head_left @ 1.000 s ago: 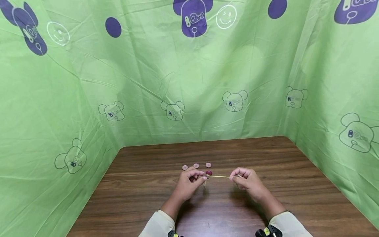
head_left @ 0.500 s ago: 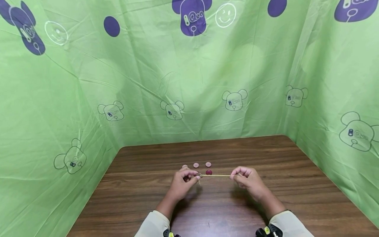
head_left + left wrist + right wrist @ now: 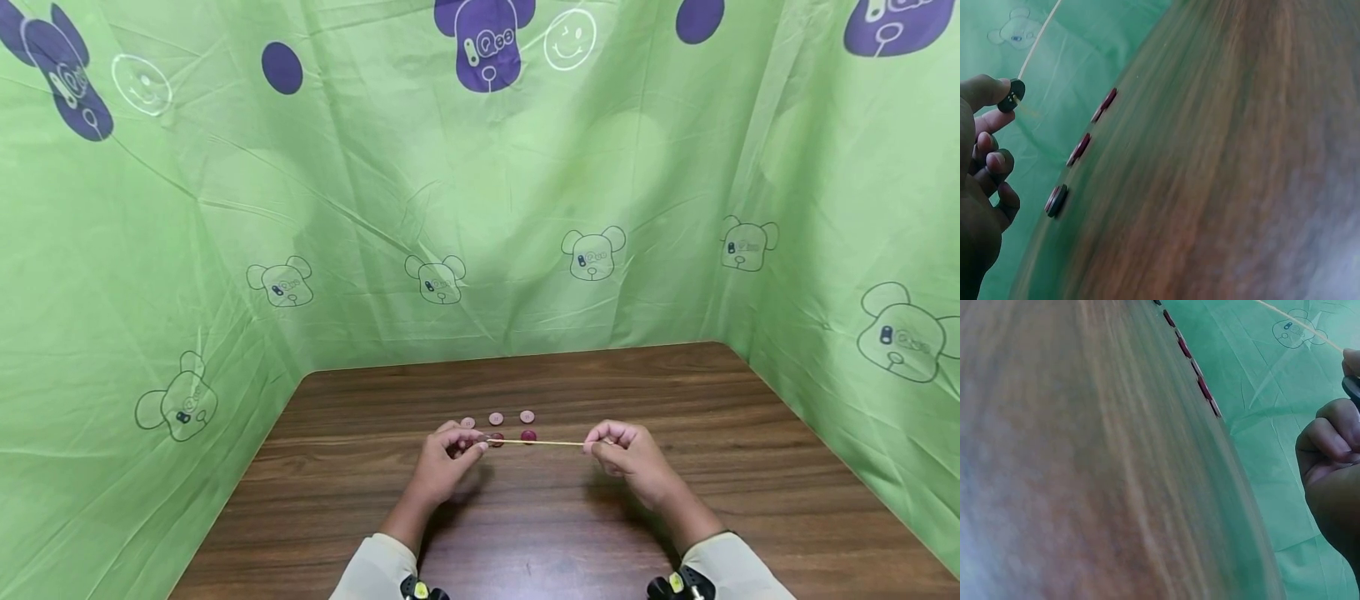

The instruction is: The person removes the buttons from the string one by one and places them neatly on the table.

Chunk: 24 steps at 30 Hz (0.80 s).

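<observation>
My left hand (image 3: 444, 460) pinches a dark round button (image 3: 1011, 95) between thumb and finger, its other fingers loosely curled. A thin yellow string (image 3: 536, 442) passes through the button, and a short tail of it sticks out in the left wrist view. Stretched nearly level, the string runs just above the table to my right hand (image 3: 628, 460). That hand pinches the string's other end. In the right wrist view a dark rounded thing (image 3: 1352, 389) shows at its fingers, cut off by the frame edge, so its kind is unclear.
Behind the string, three pink buttons (image 3: 496, 418) lie in a row on the brown wooden table (image 3: 540, 533). Nearer are dark red buttons (image 3: 528, 437), and a darker button (image 3: 1057, 200) shows in the left wrist view. Green printed cloth (image 3: 480, 183) hangs around the table.
My left hand has moved left with the button, and the stretch of string between the hands has grown longer. Another dark red button has come into view. The right hand is almost still.
</observation>
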{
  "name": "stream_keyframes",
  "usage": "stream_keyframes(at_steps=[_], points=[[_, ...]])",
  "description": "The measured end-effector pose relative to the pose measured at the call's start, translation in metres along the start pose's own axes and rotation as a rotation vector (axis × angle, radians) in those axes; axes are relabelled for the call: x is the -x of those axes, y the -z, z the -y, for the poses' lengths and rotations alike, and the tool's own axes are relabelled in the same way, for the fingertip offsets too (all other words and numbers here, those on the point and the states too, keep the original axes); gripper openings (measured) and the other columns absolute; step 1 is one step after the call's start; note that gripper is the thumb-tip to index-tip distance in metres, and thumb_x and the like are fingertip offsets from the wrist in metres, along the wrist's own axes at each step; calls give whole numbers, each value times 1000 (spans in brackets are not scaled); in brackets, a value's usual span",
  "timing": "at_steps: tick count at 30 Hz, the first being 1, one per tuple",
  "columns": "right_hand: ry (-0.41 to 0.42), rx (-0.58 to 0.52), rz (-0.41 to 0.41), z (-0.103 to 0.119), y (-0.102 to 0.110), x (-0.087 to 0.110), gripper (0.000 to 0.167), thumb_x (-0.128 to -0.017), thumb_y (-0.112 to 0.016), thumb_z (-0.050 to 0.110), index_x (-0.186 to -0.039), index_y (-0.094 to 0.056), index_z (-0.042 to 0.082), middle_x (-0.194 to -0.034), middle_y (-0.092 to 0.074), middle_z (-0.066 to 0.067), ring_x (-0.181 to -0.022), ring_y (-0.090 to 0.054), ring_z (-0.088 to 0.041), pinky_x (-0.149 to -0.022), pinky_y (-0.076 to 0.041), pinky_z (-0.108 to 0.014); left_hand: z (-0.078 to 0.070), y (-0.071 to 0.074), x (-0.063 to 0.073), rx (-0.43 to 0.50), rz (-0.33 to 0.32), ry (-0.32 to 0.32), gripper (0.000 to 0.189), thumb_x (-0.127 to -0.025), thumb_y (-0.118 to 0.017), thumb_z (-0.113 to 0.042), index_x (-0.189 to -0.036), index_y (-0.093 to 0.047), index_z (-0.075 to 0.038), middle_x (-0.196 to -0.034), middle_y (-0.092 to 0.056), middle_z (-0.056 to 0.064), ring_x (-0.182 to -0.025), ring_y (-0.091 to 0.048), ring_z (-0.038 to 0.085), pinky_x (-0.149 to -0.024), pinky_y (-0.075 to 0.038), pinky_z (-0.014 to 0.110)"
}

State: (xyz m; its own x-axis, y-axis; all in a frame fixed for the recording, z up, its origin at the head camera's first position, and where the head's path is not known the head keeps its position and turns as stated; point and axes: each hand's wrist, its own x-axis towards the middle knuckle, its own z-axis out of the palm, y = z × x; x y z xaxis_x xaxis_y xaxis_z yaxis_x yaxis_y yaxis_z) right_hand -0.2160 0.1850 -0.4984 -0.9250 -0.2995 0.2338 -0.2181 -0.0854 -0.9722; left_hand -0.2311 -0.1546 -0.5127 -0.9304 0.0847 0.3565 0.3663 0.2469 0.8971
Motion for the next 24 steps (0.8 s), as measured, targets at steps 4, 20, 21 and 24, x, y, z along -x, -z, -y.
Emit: stream_keyframes(at_steps=[4,20,21,24], points=[[-7,-3,-10,-1,1,0,6,-99,-64,-5,-97,-64,-10,-64,-46,13,-54,-38,-2,-49,-21,-35,2,3,0,-1,-6,7,11,-91,-85,-2,-101,-85,-3,-90,-63,13,-75,-51,2,-65,-40,13],[10,-39,-33,4,-1,0,12,-98,-65,-6,-92,-69,3,-63,-47,11,-56,-35,-8,-52,-19,-38,9,11,-2,9,-35,13,6,-90,-87,-1,-95,-83,-2,-87,-58,11,-73,-48,5,-63,-38,14],[11,-41,-32,4,-1,0,12,-98,-64,-6,-92,-69,4,-63,-47,11,-56,-34,-8,-52,-19,-38,9,11,-2,7,-34,18,6,-90,-87,-1,-94,-83,-3,-86,-58,11,-73,-48,5,-63,-38,14],[13,-40,-28,5,-1,0,13,-98,-64,-6,-92,-69,5,-63,-46,11,-56,-34,-9,-52,-19,-40,11,11,-2,1,-36,29,6,-90,-87,-1,-94,-84,-4,-86,-58,11,-73,-48,6,-63,-38,14]])
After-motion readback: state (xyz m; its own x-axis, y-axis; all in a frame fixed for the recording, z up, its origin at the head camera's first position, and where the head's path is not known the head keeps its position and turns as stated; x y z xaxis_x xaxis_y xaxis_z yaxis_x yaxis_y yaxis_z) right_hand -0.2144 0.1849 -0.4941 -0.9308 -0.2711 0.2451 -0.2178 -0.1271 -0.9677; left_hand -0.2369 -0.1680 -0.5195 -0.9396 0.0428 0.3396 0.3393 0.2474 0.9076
